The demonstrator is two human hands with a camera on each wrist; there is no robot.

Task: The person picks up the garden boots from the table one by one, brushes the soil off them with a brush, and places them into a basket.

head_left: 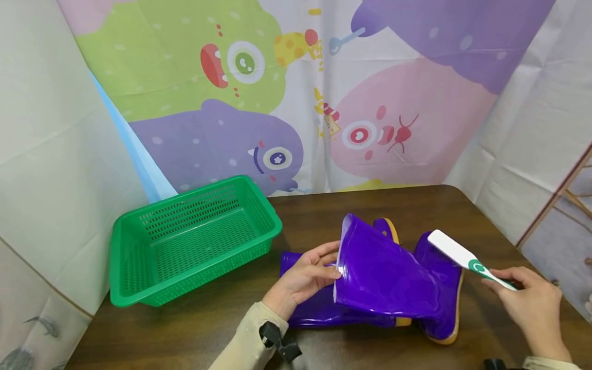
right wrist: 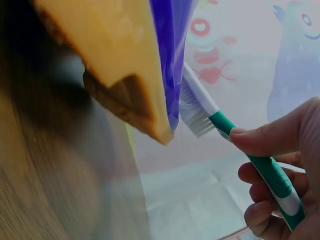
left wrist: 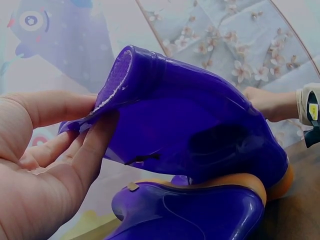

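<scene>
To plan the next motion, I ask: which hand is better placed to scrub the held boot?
Probably the right hand. It grips the brush, its bristles facing the held boot, while the left hand holds that boot by its rim.

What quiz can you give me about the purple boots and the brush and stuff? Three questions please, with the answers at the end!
1. True or false: the basket is red.
2. What colour is the back of the head of the brush?
A. Black
B. White
C. Yellow
3. Which part of the upper boot does the left hand pinch?

Key:
1. False: the basket is green.
2. B.
3. Its top rim.
</scene>
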